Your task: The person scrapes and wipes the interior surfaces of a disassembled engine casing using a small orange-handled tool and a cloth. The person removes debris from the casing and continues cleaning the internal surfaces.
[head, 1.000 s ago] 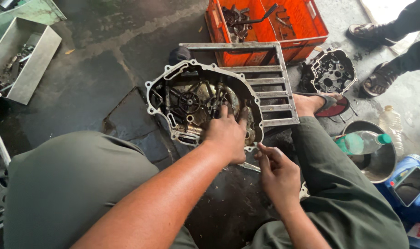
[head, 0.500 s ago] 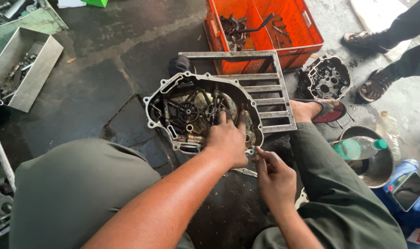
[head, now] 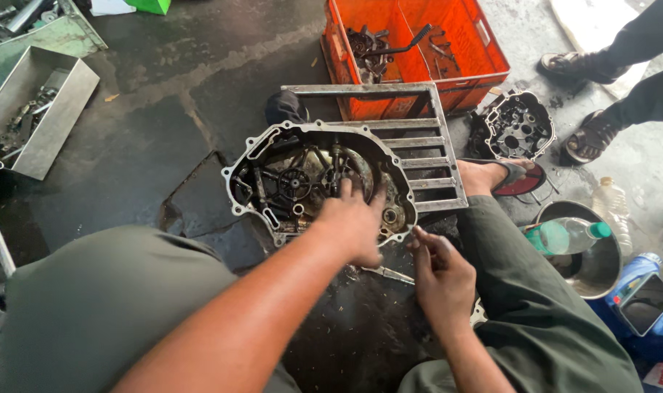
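Note:
An open metal engine case with gears inside lies on the dark oily floor between my knees. My left hand rests on its right part, fingers spread over the gears and rim. My right hand hovers just off the case's lower right corner, fingers loosely curled; whether it pinches something small I cannot tell. A thin metal tool lies on the floor between the two hands.
A grey metal rack lies behind the case, with an orange crate of parts beyond. A second engine cover sits right, near another person's sandalled feet. A steel bowl with a green-capped bottle stands right; a metal tray left.
The view shifted slightly, so the case sits a little lower in the frame. Both hands stay at the case's right edge with barely any movement.

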